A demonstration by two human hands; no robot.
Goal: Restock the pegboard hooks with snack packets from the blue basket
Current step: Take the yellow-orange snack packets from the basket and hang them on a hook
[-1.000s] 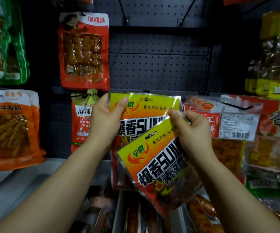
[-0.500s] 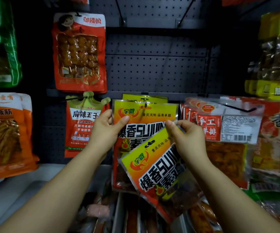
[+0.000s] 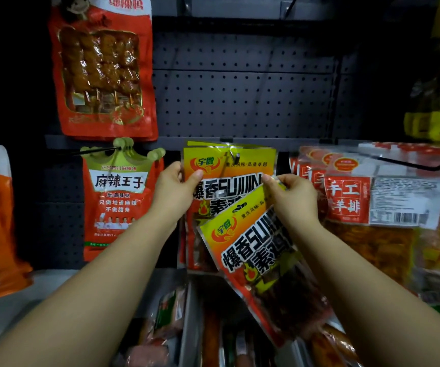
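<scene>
My left hand (image 3: 173,191) pinches the top left corner of a yellow and orange snack packet (image 3: 230,172). That packet hangs upright, and the tip of a metal hook (image 3: 234,155) pokes through its hang hole. More packets of the same kind sit behind it. My right hand (image 3: 291,198) grips the top of a second identical packet (image 3: 256,258), which tilts to the right in front of the first. The blue basket is out of view.
The grey pegboard (image 3: 240,96) is bare above the hook. A red skewer packet (image 3: 102,70) and a crown-topped red packet (image 3: 119,200) hang to the left. Red packets (image 3: 359,197) on a long black hook (image 3: 412,165) hang to the right. Sausages lie in trays (image 3: 189,313) below.
Both hands moved forward toward the pegboard. The left hand's packet went up onto the hook tip, which now pokes through its hole. The tilted packet followed it.
</scene>
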